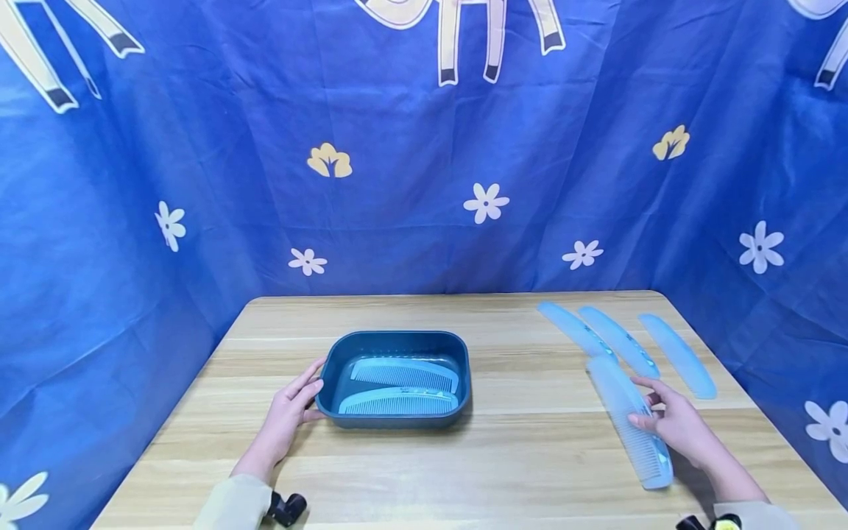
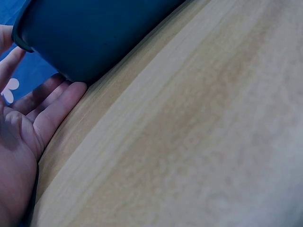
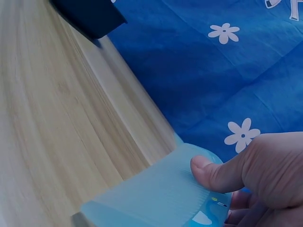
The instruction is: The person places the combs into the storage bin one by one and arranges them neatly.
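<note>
A dark teal plastic basin [image 1: 394, 421] stands left of the table's middle. Two light blue combs, a rear comb [image 1: 404, 368] and a front comb [image 1: 397, 401], lie inside it with teeth toward me. My left hand [image 1: 291, 405] holds the basin's left side, thumb at the rim and other fingers along the outer wall [image 2: 109, 38]. At the right, my right hand [image 1: 676, 423] pinches another light blue comb [image 1: 626, 416] by its back edge, thumb on top. In the right wrist view this comb [image 3: 156, 189] is tilted above the table; its fingers underneath are partly hidden.
Three more blue combs lie at the table's right rear: a left one [image 1: 576, 327], a middle one [image 1: 619, 342] and a right one [image 1: 679, 357]. Blue patterned cloth [image 1: 424, 221] encloses the back and sides of the wooden table [image 1: 517, 471].
</note>
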Available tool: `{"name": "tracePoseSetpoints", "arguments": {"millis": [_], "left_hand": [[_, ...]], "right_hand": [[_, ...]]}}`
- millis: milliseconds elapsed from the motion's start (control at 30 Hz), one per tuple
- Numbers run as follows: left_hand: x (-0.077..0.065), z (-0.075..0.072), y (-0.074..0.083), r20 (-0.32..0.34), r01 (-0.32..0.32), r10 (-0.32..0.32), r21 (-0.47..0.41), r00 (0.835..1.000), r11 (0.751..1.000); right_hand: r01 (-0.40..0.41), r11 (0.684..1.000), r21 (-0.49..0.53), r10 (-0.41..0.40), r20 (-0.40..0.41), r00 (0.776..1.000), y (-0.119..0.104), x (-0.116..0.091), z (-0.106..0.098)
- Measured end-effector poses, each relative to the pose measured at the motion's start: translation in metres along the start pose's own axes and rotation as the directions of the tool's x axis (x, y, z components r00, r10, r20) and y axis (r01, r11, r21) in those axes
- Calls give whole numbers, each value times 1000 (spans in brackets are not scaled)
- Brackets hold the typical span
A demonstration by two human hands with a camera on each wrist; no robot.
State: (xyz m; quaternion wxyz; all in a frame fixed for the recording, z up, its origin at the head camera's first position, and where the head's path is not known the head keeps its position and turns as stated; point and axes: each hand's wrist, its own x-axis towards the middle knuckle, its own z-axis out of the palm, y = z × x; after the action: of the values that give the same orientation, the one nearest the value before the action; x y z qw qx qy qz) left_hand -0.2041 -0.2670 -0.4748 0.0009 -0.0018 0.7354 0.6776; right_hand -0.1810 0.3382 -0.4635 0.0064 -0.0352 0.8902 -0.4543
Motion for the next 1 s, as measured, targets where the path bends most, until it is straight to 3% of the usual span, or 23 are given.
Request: {"name": "tracePoseSetpoints", "arguments": {"millis": [333, 667, 1000], "left_hand": [[0, 0, 0, -2, 5, -5, 6, 1000, 1000], [0, 0, -1, -10, 6, -6, -5, 1000, 1000], [1, 0, -1, 0, -6, 6, -3, 1000, 1000]], "right_hand": [[0, 1000, 7, 0, -15, 1000, -8, 1, 3], [84, 996, -14, -84, -61, 995, -26, 5, 9], [109, 994, -19, -110, -76, 991, -37, 11, 14]]}}
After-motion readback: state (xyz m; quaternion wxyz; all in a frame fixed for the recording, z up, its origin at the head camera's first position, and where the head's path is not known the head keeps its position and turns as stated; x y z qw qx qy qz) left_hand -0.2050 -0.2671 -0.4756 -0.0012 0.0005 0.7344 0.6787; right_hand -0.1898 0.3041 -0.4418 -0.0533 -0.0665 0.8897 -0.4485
